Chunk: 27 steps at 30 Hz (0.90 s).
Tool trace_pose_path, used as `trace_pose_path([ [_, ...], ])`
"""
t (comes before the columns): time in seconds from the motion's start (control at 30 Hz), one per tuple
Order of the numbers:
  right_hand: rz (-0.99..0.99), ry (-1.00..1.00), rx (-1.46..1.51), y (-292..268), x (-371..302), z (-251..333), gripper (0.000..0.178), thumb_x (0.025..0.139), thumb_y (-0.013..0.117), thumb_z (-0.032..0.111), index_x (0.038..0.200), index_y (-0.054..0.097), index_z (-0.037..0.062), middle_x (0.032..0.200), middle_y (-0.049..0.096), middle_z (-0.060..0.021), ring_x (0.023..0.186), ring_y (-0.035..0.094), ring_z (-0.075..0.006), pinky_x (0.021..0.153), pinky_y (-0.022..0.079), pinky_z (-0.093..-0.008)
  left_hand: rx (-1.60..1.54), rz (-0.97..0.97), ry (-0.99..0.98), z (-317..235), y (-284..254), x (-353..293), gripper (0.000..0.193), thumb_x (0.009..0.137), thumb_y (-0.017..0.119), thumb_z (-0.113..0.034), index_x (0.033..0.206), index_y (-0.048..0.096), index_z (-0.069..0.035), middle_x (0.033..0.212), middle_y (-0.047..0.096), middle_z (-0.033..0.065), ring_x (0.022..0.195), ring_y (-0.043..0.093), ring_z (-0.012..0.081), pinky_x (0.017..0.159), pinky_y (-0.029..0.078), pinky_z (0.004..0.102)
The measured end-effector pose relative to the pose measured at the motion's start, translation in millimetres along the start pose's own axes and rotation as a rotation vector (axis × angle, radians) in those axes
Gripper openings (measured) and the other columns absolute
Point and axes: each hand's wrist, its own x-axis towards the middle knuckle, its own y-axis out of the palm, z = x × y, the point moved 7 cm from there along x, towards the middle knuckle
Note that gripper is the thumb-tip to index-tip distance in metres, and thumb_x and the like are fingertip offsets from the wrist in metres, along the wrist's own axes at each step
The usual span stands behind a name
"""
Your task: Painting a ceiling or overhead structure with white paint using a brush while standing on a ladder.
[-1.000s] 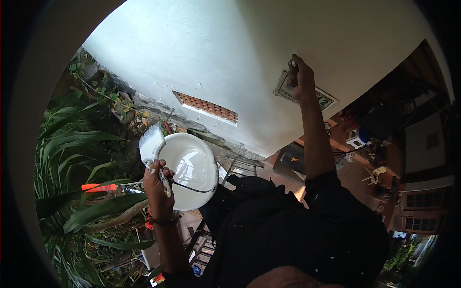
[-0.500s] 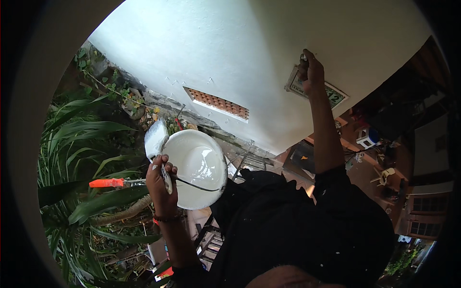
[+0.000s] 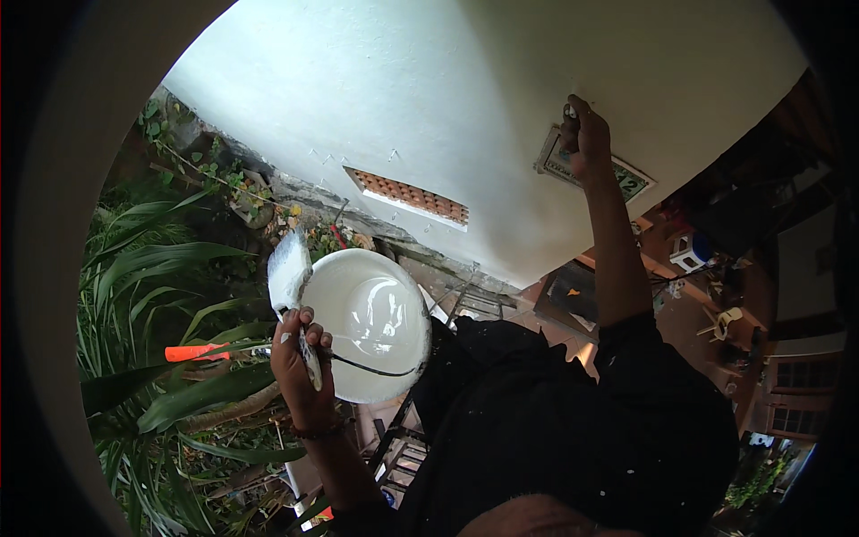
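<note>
My left hand [image 3: 301, 371] is closed around a wide paintbrush [image 3: 289, 273], its bristles pointing up and coated in white paint. The dark, thin handle of a white bucket [image 3: 407, 309] runs into the same hand, and the bucket hangs beside it with glossy white paint inside. Beyond that hand sticks out an orange handle [image 3: 197, 352]; whether my fingers hold it too, I cannot tell. My right hand [image 3: 588, 143] is raised to the white wall [image 3: 403, 72], its fingers curled around something small and mostly hidden. Behind that hand is a framed number plate [image 3: 626, 179].
A brick-coloured vent grille [image 3: 412, 197] is set low in the wall. Long-leaved plants [image 3: 161, 268] crowd the left side. By my legs is a dark metal ladder-like frame [image 3: 407, 465]. A white stool [image 3: 689, 253] stands at the right.
The bucket and brush have shifted slightly down in view. My right hand has edged a little to the right, still at the wall. Both grips look the same.
</note>
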Motion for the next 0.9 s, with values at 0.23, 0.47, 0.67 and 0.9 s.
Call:
trace_pose_path([
  [0.23,-0.03,-0.027,-0.019,-2,-1,-3,0.026,0.083,0.068,0.025,0.066,0.05,0.0157,0.055,0.036,0.0065,0.044,0.029,-0.0054,0.042,0.023,-0.0258,-0.01,-0.003,-0.043,-1,-11,2,0.009,0.096,0.048,-0.014,0.097,0.048,-0.005,0.084,0.05,0.0006,0.064,0.047,0.0059,0.061,0.042,0.0231],
  [0.47,-0.034,-0.048,0.04,-3,2,-6,0.027,0.087,0.064,0.022,0.068,0.045,0.0146,0.053,0.028,0.0061,0.043,0.023,-0.007,0.043,0.019,-0.0264,-0.005,-0.029,-0.062,2,-31,10,0.01,0.096,0.048,-0.014,0.095,0.048,-0.005,0.086,0.051,0.0025,0.064,0.048,0.0069,0.061,0.043,0.0246],
  [0.67,-0.025,-0.051,0.005,-2,-1,0,0.029,0.088,0.063,0.022,0.067,0.044,0.015,0.053,0.026,0.0062,0.043,0.022,-0.0067,0.043,0.019,-0.0275,0.015,-0.019,-0.066,7,-35,18,0.01,0.096,0.047,-0.014,0.098,0.048,-0.003,0.086,0.053,0.0036,0.065,0.051,0.0078,0.061,0.045,0.0252],
  [0.9,0.012,-0.087,-0.055,1,-4,3,0.028,0.088,0.063,0.023,0.068,0.046,0.0144,0.053,0.029,0.0054,0.042,0.023,-0.0061,0.042,0.018,-0.0266,0.06,-0.048,-0.047,11,-28,14,0.009,0.095,0.051,-0.014,0.097,0.049,-0.006,0.083,0.055,0.0017,0.062,0.05,0.0077,0.061,0.046,0.0262],
])
